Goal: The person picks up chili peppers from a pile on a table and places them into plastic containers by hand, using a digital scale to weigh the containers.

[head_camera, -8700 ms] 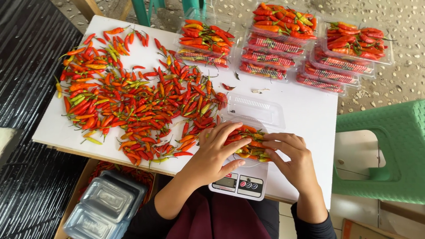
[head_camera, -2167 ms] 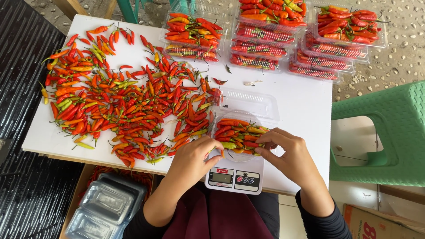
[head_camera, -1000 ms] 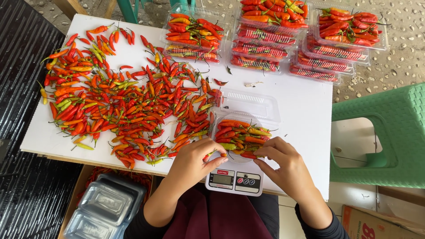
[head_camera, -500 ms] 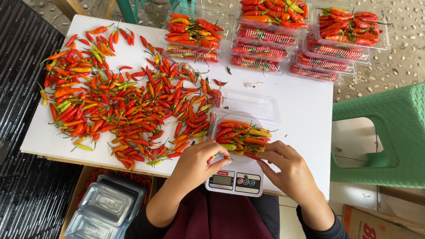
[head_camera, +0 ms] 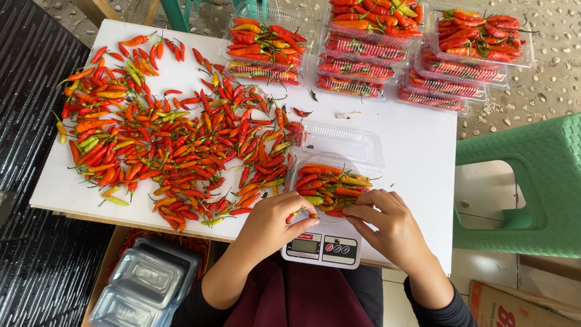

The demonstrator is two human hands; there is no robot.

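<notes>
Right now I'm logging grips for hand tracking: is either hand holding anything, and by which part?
The left hand pinches a small red chili near one end. The right hand only touches the tray of chilies.

We see an open clear tray (head_camera: 339, 175) on the scale (head_camera: 321, 247), lid flipped back flat, heaped with red, orange and green chillies (head_camera: 330, 188) lying mostly crosswise. One small red chilli (head_camera: 298, 213) sits at its near-left edge, touching fingertips.

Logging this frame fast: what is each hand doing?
Left hand: pinching a red chili.
Right hand: fingers on the chilies in the tray, grasp unclear.
</notes>
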